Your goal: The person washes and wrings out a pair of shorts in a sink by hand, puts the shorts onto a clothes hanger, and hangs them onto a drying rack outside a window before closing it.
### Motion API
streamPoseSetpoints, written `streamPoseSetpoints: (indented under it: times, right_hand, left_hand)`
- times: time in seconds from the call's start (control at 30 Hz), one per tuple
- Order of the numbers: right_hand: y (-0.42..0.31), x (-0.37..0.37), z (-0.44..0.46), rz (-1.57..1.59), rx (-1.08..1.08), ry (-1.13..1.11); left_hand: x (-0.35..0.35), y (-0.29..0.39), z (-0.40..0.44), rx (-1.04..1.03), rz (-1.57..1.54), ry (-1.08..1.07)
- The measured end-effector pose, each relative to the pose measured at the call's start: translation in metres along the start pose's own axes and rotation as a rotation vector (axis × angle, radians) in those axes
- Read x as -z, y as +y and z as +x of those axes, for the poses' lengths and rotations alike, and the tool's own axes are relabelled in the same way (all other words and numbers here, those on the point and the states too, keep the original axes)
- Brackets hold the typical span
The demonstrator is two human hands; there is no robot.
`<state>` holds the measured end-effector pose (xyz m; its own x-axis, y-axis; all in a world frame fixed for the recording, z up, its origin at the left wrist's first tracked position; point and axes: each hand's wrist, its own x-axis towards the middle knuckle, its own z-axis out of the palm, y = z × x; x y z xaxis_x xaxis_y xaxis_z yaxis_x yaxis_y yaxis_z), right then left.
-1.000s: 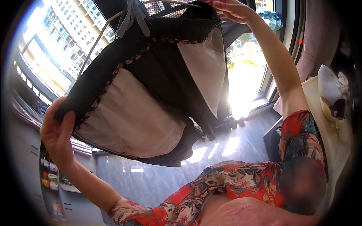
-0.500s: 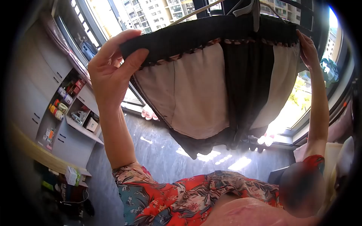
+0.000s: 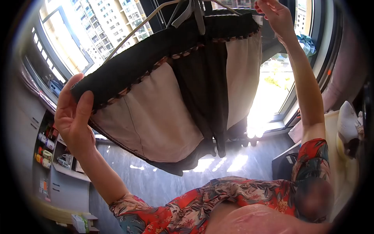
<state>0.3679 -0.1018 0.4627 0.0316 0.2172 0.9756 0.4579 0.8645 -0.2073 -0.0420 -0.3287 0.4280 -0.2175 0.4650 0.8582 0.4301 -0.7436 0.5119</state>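
A dark garment (image 3: pixel 156 105) with pale inner pocket panels and a black elastic waistband hangs in front of me, its right side higher than its left. The waistband's left end is pinched between the thumb and fingers of my left hand (image 3: pixel 76 117). Up at the top right, my right hand (image 3: pixel 274 15) has its fingers bent together just beyond the waistband's right end; what they hold, if anything, I cannot make out. Behind the waistband runs a pale hanger (image 3: pixel 142 24), with grey straps (image 3: pixel 199 17) dangling over its middle.
Windows (image 3: pixel 274 89) and a tall building (image 3: pixel 113 23) lie beyond the garment. Shelves with jars and boxes (image 3: pixel 44 152) are at the left, above a small white box (image 3: pixel 80 223). At the right, a pale surface (image 3: pixel 335 124) bears white items. Grey floor (image 3: pixel 128 179) shows below.
Compared with half a second ago, the view has turned and the garment appears farther left and more tilted. My right hand has come off the waistband's right end and sits above it. My left hand keeps its grip.
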Motion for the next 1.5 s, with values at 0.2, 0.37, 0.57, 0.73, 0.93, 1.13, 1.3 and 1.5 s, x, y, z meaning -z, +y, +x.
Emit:
streamPoseSetpoints:
  times: [0.2, 0.37, 0.57, 0.73, 0.93, 1.13, 1.3, 1.5]
  right_hand:
    - [-0.107, -0.034, 0.016, 0.226, -0.220, -0.575]
    - [-0.127, -0.031, 0.020, 0.318, -0.449, -0.588]
    - [-0.123, -0.041, 0.036, 0.231, -0.422, -0.239]
    - [-0.087, -0.021, 0.025, 0.126, -0.559, -0.260]
    - [-0.069, 0.028, -0.058, 0.195, -0.773, -0.332]
    - [-0.125, 0.051, -0.195, 0.316, -0.892, -0.509]
    - [-0.163, 0.046, -0.300, 0.303, -1.006, -0.563]
    - [-0.209, 0.075, -0.336, 0.469, -1.236, -1.148]
  left_hand:
    - [0.008, -0.015, 0.003, 0.129, -0.120, -0.062]
    - [-0.002, -0.020, 0.000, 0.059, -0.178, -0.103]
    - [-0.025, -0.022, 0.042, 0.084, -0.315, -0.112]
    - [-0.055, -0.030, 0.067, 0.009, -0.302, -0.295]
    - [-0.079, -0.062, 0.030, 0.039, -0.262, -0.448]
    - [-0.055, -0.120, -0.086, 0.246, -0.232, -0.660]
    - [-0.026, -0.131, -0.188, 0.301, -0.030, -0.672]
    - [-0.007, -0.113, -0.279, 0.365, 0.209, -0.665]
